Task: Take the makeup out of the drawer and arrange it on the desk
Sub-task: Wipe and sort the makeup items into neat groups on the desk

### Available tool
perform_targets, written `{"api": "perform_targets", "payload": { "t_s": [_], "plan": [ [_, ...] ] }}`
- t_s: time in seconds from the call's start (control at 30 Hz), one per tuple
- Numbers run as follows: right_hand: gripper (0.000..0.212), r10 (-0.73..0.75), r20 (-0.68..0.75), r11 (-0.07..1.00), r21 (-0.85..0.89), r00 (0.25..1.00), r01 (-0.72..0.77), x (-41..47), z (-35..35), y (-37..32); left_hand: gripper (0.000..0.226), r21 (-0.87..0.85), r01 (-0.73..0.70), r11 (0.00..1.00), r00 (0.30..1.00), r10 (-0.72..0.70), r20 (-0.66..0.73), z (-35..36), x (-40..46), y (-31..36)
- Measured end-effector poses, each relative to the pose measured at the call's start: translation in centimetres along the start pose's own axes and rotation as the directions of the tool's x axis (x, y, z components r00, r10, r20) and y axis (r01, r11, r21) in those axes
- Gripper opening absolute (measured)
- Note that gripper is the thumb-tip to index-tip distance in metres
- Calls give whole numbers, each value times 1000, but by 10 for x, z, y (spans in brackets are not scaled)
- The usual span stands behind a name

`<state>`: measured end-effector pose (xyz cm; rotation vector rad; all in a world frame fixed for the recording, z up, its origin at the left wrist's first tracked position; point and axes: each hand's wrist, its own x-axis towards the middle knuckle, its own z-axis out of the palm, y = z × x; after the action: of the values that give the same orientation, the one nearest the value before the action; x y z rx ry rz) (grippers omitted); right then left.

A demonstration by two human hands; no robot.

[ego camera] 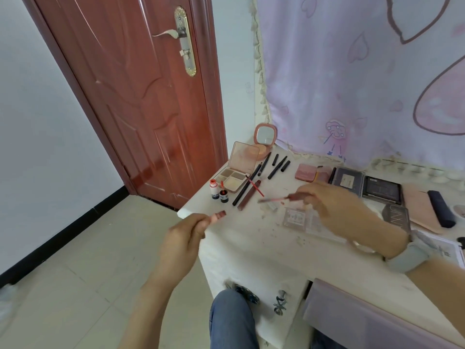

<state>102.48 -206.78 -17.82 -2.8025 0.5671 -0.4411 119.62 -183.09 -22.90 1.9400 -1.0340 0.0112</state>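
My left hand (186, 230) grips a small pinkish-brown lip gloss tube (218, 216) just off the white desk's (251, 248) left corner. Above the desk's middle, my right hand (334, 210) pinches the thin applicator wand (273, 199), pulled out of the tube and pointing left; it is blurred. An open contour palette (232, 178), two small red-topped bottles (218, 192), dark pencils (254, 182) and a brown lip tube (249, 196) lie on the desk's left part. The open lilac drawer (352, 313) sticks out at the lower right.
A round pink compact with a mirror (264, 137) stands at the back. Pink, black and clear palettes (349, 181) line the desk's right side, with a dark tube (441, 210). A red door (141, 96) stands left, a lilac cloth (352, 71) hangs behind. My knee (231, 321) is below.
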Motion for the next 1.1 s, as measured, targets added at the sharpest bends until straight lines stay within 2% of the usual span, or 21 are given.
{"api": "perform_targets", "payload": {
  "t_s": [0.07,0.13,0.23,0.37,0.6,0.73,0.93,1.1],
  "plan": [
    [20,128,-37,954,279,991,-113,7,-1,4,18,-152,123,981,982,-142,-123,-9,1,-14],
    [12,194,-40,839,524,980,-145,9,8,-7,15,-323,189,927,954,-251,-163,-9,5,-22],
    [6,211,-128,789,607,969,-92,12,36,-40,19,-413,193,890,934,-295,-199,2,19,-27],
    [21,278,-194,736,672,941,-79,26,76,-83,14,-453,217,865,913,-345,-220,16,45,-32],
    [15,323,-245,864,472,914,-178,55,125,-106,18,-348,164,923,960,-230,-158,24,70,-44],
    [21,300,-325,926,324,897,-192,59,136,-110,18,-300,143,943,973,-190,-133,29,74,-53],
    [25,246,-299,959,211,922,-187,65,140,-110,14,-287,150,946,979,-183,-92,32,76,-60],
    [25,259,-366,963,167,894,-211,65,140,-113,6,-179,158,971,983,-172,-65,33,74,-67]
  ]
}}
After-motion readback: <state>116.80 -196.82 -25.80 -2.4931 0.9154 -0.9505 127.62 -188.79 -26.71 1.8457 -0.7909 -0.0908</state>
